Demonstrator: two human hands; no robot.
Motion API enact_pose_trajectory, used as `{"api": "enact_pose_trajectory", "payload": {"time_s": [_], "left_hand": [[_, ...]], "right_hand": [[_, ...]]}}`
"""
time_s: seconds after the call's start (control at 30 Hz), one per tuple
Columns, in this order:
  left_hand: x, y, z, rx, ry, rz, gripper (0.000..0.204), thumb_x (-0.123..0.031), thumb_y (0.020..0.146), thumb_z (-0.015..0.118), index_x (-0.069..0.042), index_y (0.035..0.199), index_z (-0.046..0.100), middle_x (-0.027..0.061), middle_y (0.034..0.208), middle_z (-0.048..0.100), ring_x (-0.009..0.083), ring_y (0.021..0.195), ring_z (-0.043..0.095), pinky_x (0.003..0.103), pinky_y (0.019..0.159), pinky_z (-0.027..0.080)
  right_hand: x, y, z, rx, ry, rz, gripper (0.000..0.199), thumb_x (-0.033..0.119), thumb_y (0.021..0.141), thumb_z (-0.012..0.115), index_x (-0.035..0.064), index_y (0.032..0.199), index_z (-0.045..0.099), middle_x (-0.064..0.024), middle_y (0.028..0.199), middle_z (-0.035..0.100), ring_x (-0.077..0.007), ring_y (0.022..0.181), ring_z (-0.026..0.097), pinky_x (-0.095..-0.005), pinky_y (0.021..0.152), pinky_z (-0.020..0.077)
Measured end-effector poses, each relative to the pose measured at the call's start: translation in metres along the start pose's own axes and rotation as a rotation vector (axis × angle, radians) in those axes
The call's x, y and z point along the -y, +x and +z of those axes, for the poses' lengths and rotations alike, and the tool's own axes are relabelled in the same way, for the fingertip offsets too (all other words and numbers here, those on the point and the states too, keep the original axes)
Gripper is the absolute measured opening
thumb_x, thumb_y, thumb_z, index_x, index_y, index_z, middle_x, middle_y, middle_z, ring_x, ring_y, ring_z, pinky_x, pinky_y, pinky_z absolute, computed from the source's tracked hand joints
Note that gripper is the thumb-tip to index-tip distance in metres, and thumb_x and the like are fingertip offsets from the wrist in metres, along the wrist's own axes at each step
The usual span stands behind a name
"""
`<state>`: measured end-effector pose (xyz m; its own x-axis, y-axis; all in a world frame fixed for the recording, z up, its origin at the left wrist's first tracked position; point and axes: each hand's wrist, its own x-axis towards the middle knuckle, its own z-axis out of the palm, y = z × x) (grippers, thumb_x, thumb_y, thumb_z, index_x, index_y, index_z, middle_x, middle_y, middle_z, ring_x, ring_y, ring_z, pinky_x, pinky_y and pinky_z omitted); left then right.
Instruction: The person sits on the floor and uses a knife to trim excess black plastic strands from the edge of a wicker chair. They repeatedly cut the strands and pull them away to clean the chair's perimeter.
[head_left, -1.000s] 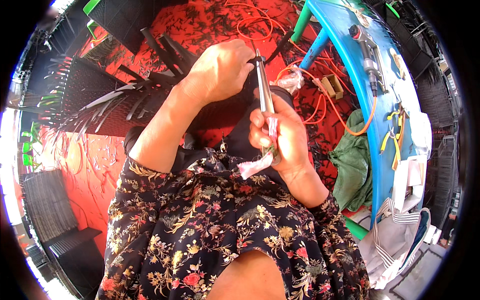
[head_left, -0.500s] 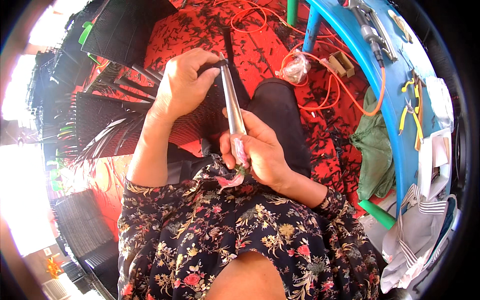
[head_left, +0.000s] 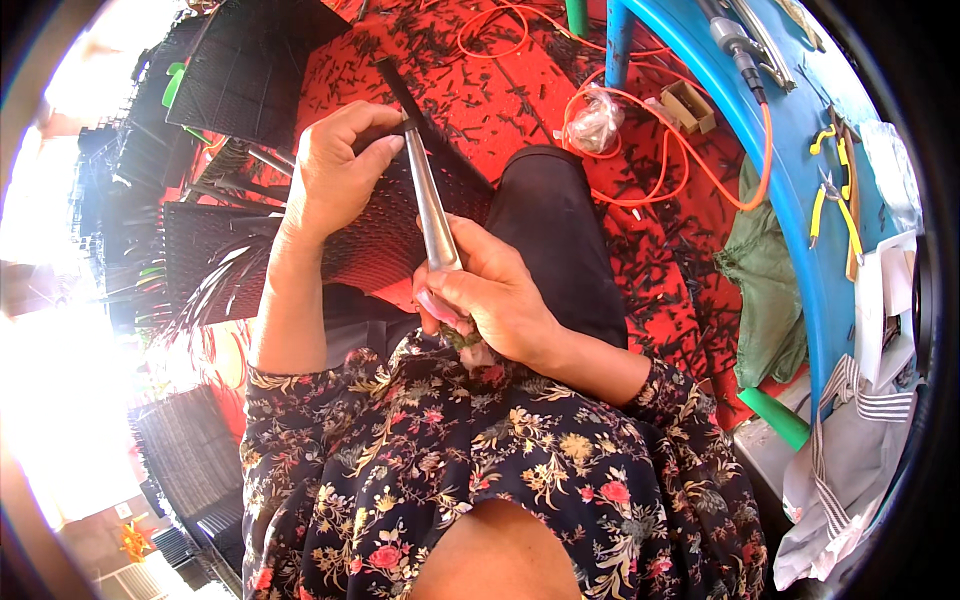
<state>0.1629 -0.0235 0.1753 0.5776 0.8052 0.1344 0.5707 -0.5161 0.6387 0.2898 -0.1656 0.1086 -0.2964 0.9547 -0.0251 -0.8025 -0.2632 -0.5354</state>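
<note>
- An open cardboard box sits on the red floor (its contents are too small to make out), near a crumpled clear plastic bag.
- A grey bag with striped straps slumps beside the blue table.
- Yellow-handled pliers lie on that table; an orange hose loops down from it.
- The right hand is closed around the cloth-wrapped handle of a tapered metal tool, above the lap.
- The left hand has thumb and forefinger almost together at its tip, by a flat black strip (I cannot tell whether they grip it).
- Below spreads a dark woven panel, partly hidden by the left forearm.
</note>
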Motion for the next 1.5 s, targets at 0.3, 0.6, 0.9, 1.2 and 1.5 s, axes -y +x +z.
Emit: {"api": "enact_pose_trajectory", "payload": {"time_s": [0.3, 0.6, 0.9, 1.2, 1.5], "left_hand": [[0.003, 0.003, -0.003, 0.015, -0.045, -0.025, 0.018, 0.000, 0.078, 0.058, 0.002, 0.096, 0.061, 0.0040, 0.082, 0.063, 0.0068, 0.073, 0.057, 0.022, 0.064, 0.046], [0.009, 0.007, -0.007, 0.052, -0.061, -0.078, 0.015, 0.001, 0.081, 0.056, 0.003, 0.095, 0.060, 0.0007, 0.084, 0.062, 0.0048, 0.080, 0.056, 0.020, 0.072, 0.044], [0.018, 0.012, -0.005, 0.025, -0.104, -0.057, 0.020, -0.003, 0.078, 0.060, 0.001, 0.097, 0.062, 0.0056, 0.085, 0.065, 0.0079, 0.075, 0.059, 0.022, 0.066, 0.046], [0.018, 0.015, -0.003, -0.019, -0.093, -0.007, 0.017, -0.003, 0.076, 0.061, 0.001, 0.093, 0.064, 0.0050, 0.083, 0.063, 0.0086, 0.073, 0.057, 0.023, 0.066, 0.045], [0.021, 0.019, -0.010, 0.003, 0.025, 0.018, 0.015, -0.002, 0.078, 0.059, 0.003, 0.092, 0.062, 0.0030, 0.085, 0.061, 0.0077, 0.078, 0.055, 0.022, 0.071, 0.044]], "right_hand": [[-0.002, 0.001, -0.001, 0.045, 0.002, -0.054, 0.045, 0.002, 0.088, 0.046, -0.0007, 0.131, 0.032, -0.0045, 0.075, 0.051, -0.0085, 0.057, 0.047, -0.0218, 0.053, 0.0424], [-0.008, 0.005, -0.008, 0.092, -0.018, -0.053, 0.043, 0.005, 0.088, 0.047, -0.0009, 0.129, 0.035, -0.0022, 0.072, 0.049, -0.0064, 0.056, 0.042, -0.0210, 0.051, 0.0385], [-0.005, 0.017, -0.008, -0.032, -0.077, -0.095, 0.041, 0.007, 0.086, 0.050, -0.0002, 0.125, 0.040, -0.0044, 0.077, 0.054, -0.0070, 0.057, 0.049, -0.0216, 0.049, 0.0416], [-0.001, 0.022, -0.011, -0.019, -0.110, -0.062, 0.039, 0.007, 0.087, 0.050, -0.0002, 0.124, 0.041, -0.0062, 0.080, 0.057, -0.0102, 0.066, 0.056, -0.0234, 0.056, 0.0462], [0.000, 0.030, -0.010, 0.028, -0.040, 0.003, 0.038, 0.005, 0.087, 0.049, -0.0007, 0.123, 0.039, -0.0090, 0.077, 0.058, -0.0140, 0.060, 0.055, -0.0249, 0.056, 0.0457]]}}
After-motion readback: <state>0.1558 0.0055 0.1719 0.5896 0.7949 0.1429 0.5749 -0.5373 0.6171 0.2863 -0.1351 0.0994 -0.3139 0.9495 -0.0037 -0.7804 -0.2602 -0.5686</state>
